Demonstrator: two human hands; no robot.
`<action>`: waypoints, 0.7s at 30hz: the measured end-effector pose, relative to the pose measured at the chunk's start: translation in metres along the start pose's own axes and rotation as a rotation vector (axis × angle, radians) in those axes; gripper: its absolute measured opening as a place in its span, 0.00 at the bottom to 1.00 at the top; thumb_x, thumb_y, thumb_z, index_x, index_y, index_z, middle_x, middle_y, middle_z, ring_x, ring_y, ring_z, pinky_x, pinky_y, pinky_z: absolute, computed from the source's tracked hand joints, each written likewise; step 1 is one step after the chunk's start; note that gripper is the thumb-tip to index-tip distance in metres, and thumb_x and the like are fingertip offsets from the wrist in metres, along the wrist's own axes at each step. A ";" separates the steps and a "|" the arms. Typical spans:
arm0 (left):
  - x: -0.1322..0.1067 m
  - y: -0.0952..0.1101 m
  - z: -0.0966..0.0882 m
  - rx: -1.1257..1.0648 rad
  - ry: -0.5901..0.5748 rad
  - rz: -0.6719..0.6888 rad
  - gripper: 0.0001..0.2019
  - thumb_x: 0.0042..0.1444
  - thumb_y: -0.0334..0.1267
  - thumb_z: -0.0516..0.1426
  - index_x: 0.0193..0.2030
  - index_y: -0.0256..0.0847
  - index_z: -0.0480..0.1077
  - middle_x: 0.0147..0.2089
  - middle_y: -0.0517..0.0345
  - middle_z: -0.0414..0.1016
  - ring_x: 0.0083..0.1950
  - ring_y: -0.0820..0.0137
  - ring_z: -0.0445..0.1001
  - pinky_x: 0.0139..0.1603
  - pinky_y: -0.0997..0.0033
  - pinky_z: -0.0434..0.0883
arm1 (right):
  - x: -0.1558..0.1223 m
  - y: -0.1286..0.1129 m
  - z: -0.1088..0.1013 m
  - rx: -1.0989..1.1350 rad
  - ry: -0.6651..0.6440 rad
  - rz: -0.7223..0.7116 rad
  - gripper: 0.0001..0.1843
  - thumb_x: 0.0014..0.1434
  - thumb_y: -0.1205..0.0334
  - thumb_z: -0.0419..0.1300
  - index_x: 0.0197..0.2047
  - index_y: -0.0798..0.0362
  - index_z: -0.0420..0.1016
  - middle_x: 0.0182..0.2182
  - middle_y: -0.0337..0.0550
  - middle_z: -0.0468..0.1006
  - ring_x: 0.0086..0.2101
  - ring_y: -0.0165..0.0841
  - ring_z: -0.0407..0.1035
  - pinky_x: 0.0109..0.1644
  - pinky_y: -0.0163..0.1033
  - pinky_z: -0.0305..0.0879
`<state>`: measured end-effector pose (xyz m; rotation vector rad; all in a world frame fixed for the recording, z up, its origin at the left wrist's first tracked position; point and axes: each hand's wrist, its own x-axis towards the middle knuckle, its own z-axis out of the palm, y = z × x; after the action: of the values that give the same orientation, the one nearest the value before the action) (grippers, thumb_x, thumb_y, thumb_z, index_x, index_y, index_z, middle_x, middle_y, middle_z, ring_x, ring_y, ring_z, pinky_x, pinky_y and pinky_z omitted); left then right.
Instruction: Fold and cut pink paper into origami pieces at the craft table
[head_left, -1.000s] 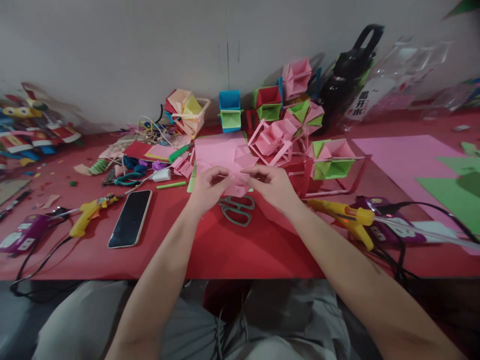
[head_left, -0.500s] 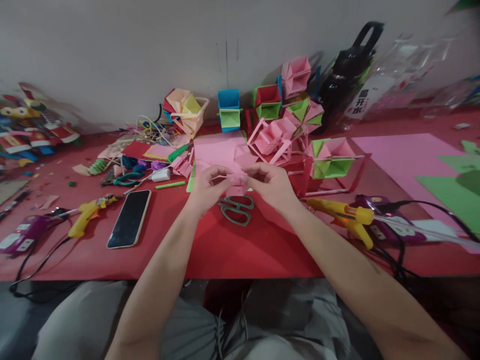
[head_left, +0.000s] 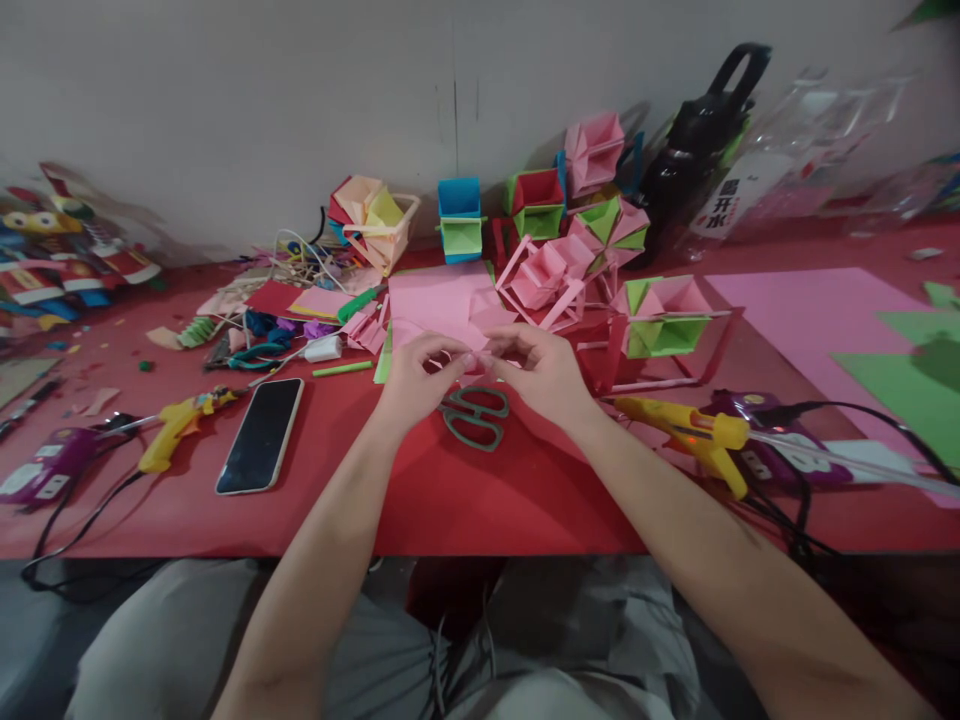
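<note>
Between both hands is a small piece of pink paper (head_left: 474, 377), mostly covered by the fingers. My left hand (head_left: 420, 375) pinches its left side, and my right hand (head_left: 546, 375) pinches the right side, with the fingertips close together. Just below the hands, grey-handled scissors (head_left: 475, 425) lie on the red tabletop (head_left: 480, 510), their blades hidden. Behind the hands rests a stack of pink paper sheets (head_left: 429, 298), with green edges showing underneath.
Folded paper models (head_left: 664, 325) stand along the back. At left are a phone (head_left: 260, 437) and a yellow glue gun (head_left: 176, 430); another glue gun (head_left: 694, 435) lies right. A black bottle (head_left: 686, 150) leans at the wall. Scraps and tools (head_left: 277, 335) are piled back left.
The pink paper has turned or been folded in my fingers, so less of it shows now. Both hands stay in nearly the same place, fingertips closer together.
</note>
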<state>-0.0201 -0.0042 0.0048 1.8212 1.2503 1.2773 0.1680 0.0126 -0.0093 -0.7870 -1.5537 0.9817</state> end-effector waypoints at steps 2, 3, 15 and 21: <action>0.000 -0.001 0.000 -0.008 -0.004 -0.003 0.04 0.57 0.36 0.63 0.35 0.40 0.79 0.37 0.55 0.81 0.37 0.70 0.77 0.38 0.71 0.73 | 0.001 -0.001 -0.001 0.017 -0.001 0.009 0.18 0.54 0.56 0.72 0.46 0.52 0.81 0.34 0.43 0.83 0.36 0.34 0.77 0.43 0.42 0.76; 0.000 -0.001 0.001 -0.018 0.001 -0.005 0.04 0.57 0.36 0.63 0.35 0.40 0.79 0.37 0.55 0.81 0.37 0.70 0.77 0.38 0.71 0.73 | 0.001 -0.002 -0.001 0.018 -0.003 0.019 0.18 0.53 0.55 0.72 0.46 0.52 0.81 0.35 0.43 0.83 0.37 0.35 0.78 0.44 0.42 0.76; 0.003 -0.003 -0.003 -0.217 0.054 -0.082 0.07 0.55 0.40 0.65 0.37 0.38 0.77 0.34 0.57 0.79 0.31 0.74 0.73 0.29 0.75 0.71 | 0.003 -0.005 -0.006 -0.095 -0.029 0.097 0.14 0.56 0.57 0.68 0.45 0.52 0.83 0.33 0.42 0.82 0.32 0.33 0.73 0.39 0.41 0.71; 0.000 -0.001 0.000 -0.060 0.074 0.043 0.10 0.59 0.36 0.62 0.46 0.42 0.80 0.39 0.55 0.79 0.33 0.74 0.74 0.33 0.75 0.71 | 0.000 -0.012 -0.002 -0.124 0.035 0.042 0.08 0.59 0.57 0.66 0.38 0.52 0.83 0.33 0.42 0.83 0.32 0.33 0.73 0.39 0.41 0.70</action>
<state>-0.0205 -0.0039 0.0044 1.7820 1.2037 1.4022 0.1697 0.0078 0.0012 -0.9217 -1.5846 0.9037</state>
